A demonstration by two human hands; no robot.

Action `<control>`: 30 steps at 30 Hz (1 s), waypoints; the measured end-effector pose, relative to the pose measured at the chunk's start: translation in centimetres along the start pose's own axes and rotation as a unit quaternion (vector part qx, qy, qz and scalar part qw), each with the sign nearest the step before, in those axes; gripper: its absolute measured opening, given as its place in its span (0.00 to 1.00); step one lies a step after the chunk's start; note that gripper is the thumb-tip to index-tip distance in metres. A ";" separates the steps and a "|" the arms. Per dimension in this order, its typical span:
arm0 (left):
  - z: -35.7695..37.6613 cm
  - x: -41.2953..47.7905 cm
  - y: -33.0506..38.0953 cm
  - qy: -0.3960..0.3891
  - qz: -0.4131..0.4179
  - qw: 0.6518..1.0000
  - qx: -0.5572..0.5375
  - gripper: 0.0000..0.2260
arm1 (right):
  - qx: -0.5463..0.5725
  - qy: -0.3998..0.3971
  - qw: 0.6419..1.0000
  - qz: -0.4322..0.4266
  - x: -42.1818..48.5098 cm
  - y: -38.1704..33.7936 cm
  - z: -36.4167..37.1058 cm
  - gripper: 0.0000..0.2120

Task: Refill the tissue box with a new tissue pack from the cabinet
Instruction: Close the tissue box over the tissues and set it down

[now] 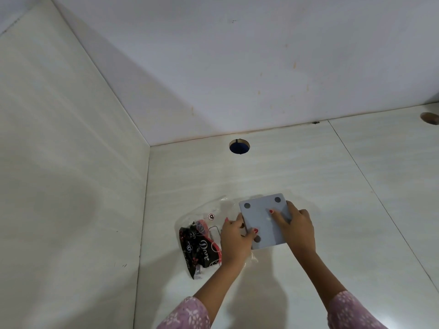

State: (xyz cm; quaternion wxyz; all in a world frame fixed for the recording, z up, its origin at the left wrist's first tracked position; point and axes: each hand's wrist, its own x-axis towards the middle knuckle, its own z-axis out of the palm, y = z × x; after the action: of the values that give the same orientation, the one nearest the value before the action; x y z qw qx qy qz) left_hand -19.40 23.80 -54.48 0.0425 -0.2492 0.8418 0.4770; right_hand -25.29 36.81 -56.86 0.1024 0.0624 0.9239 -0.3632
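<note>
A grey square tissue box (263, 210) lies upside down on the pale counter (332, 210), its flat base with dark round feet facing up. My left hand (235, 238) grips its left edge, thumb on the base. My right hand (295, 227) holds its right side, with the index finger pressing on the base. Left of the box lies a clear plastic tissue pack wrapper (199, 248) with black and red print, crumpled and partly under my left hand.
The counter meets a white wall at the back and another pale wall (71, 186) on the left, forming a corner. A round hole (239, 146) with blue inside is cut near the back edge. Another round opening (430, 118) sits at the far right.
</note>
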 end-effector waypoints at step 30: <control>-1.4 1.9 1.1 -0.011 -0.039 0.999 -0.010 0.12 | 0.147 -0.073 0.985 0.060 1.3 0.3 0.3 0.33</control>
State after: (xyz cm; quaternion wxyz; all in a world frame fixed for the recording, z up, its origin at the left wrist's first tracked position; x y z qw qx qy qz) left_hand -21.31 22.42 -53.49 0.0677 -0.2773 0.8262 0.4858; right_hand -26.46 36.88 -57.60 0.1811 0.1054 0.8449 -0.4922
